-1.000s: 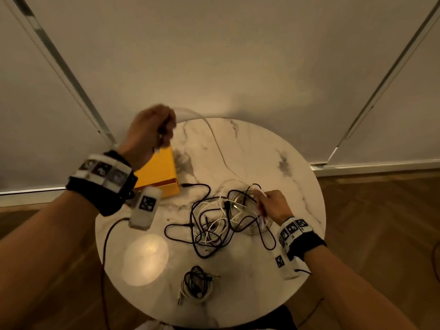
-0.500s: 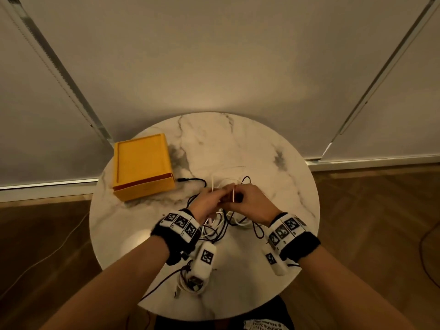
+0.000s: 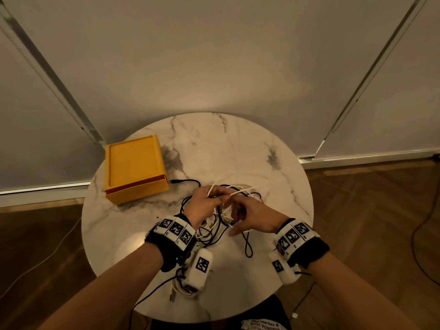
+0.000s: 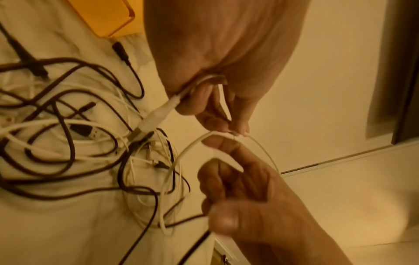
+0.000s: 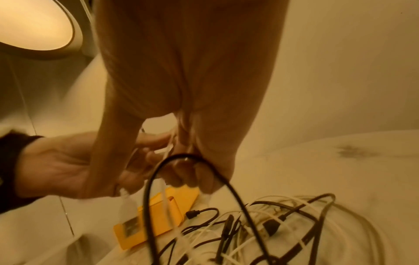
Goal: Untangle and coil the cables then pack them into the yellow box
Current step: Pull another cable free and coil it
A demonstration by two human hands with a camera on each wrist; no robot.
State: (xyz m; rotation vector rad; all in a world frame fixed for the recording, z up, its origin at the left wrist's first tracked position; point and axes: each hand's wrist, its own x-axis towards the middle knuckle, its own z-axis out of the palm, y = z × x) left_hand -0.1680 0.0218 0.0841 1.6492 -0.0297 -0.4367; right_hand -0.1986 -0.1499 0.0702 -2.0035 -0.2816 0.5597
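Note:
A tangle of black and white cables lies mid-table, right of the closed yellow box. Both hands meet just above the tangle. My left hand pinches a white cable between thumb and fingertips, and the cable's white plug sticks out below the palm. My right hand has its fingers curled on the same white cable beside the left fingertips. In the right wrist view a black cable loops over the right hand's curled fingers. The box shows behind them.
The round marble table stands against a pale wall. A small coiled cable bundle lies near the table's front edge, partly under the left wrist camera. A black plug lies by the box. Thin cords trail on the wooden floor.
My left hand came down from above the box and joined the right hand over the tangle. The white cable it had pulled up is now gathered between both hands.

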